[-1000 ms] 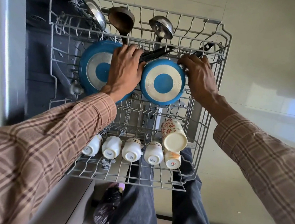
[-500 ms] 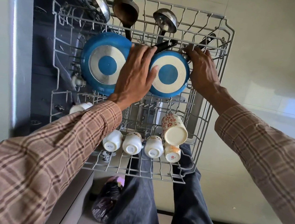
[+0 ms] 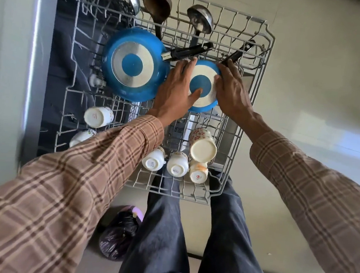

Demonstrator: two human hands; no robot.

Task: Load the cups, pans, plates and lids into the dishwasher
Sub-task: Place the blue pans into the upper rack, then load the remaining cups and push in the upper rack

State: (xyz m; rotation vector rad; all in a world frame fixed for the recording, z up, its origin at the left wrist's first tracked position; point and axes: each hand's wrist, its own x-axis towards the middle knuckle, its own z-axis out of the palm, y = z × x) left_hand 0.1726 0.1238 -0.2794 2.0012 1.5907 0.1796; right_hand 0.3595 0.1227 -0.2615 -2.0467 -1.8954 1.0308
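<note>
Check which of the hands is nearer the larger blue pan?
Left. The left hand lies beside the larger blue pan, on the smaller blue pan; the right hand holds that smaller pan's far side.

A pale, glossy tiled floor (image 3: pixel 324 68) fills the right side of the frame, with a bright patch of reflected light at the middle right. A pale cabinet panel (image 3: pixel 7 56) runs down the left edge. At lower centre lies what may be a dark plastic bag (image 3: pixel 118 237), on the floor.

My head camera is looking steeply down from close above, facing the pulled-out dishwasher rack (image 3: pixel 266 63) and my legs.
</note>
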